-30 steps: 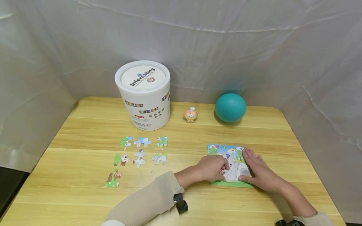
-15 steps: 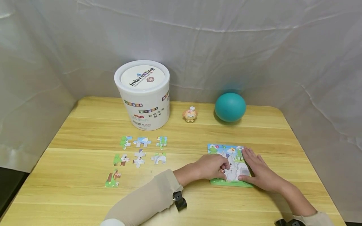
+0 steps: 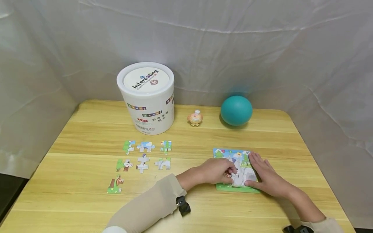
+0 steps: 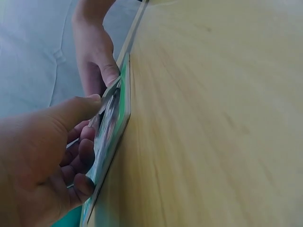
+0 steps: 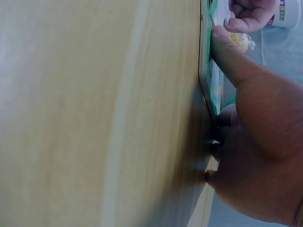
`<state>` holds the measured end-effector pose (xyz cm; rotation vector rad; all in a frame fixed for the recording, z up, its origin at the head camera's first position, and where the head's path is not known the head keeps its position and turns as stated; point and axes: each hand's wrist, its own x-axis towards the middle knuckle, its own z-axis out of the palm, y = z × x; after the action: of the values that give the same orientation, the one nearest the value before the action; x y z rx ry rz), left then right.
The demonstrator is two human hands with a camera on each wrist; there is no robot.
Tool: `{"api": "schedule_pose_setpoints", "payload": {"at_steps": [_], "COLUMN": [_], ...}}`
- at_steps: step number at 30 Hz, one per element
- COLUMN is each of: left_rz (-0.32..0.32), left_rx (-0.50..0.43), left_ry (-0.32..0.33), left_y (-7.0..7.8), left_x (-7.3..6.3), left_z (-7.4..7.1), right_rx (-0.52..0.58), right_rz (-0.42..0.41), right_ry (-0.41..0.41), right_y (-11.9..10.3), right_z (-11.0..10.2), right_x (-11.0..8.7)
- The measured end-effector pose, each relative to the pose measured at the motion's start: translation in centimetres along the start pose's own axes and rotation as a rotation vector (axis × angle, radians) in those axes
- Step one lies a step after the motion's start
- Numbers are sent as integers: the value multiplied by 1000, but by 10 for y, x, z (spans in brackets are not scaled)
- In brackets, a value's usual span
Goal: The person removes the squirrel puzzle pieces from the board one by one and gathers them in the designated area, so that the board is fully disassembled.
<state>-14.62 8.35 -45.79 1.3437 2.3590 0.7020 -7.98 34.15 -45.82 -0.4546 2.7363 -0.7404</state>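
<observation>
A jigsaw puzzle board [image 3: 239,190] with a picture of a grey animal lies flat at the table's right. My left hand [image 3: 217,170] is over its left half, pinching a grey puzzle piece [image 4: 108,96] between thumb and fingers. In the left wrist view, that piece tilts up from the board. My right hand [image 3: 269,179] rests along the board's right edge with fingers extended. Its thumb [image 5: 229,52] lies on the board near the raised piece. The left hand covers part of the picture.
Several loose puzzle pieces [image 3: 142,163] lie in rows on the left of the wooden table [image 3: 87,204]. Behind them stands a white bucket [image 3: 148,106]. A small chick figurine [image 3: 195,118] and a teal ball [image 3: 236,110] are at the back, before a grey cloth [image 3: 233,48].
Both hands keep almost the same place on the board. The left hand and forearm have shifted very slightly; the whole scene drifts a little left in the head view.
</observation>
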Motion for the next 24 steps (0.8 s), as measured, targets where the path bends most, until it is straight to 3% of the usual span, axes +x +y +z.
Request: {"api": "schedule_pose_setpoints", "payload": {"at_steps": [8, 12, 19, 24], "left_rz": [29, 44, 63, 31], "left_rx": [-134, -167, -177, -186], "left_ry": [27, 56, 146, 154], "left_y": [-13, -18, -29, -39], "left_x": [-3, -13, -46, -81], "left_z": [-7, -18, -41, -58], "right_rx": [-10, -8, -14, -19], "right_rz": [1, -4, 4, 8], "right_ry": [-2, -2, 0, -2], "right_y": [3, 2, 2, 2], "right_z": [0, 0, 0, 1], "right_x": [1, 0, 0, 1]}}
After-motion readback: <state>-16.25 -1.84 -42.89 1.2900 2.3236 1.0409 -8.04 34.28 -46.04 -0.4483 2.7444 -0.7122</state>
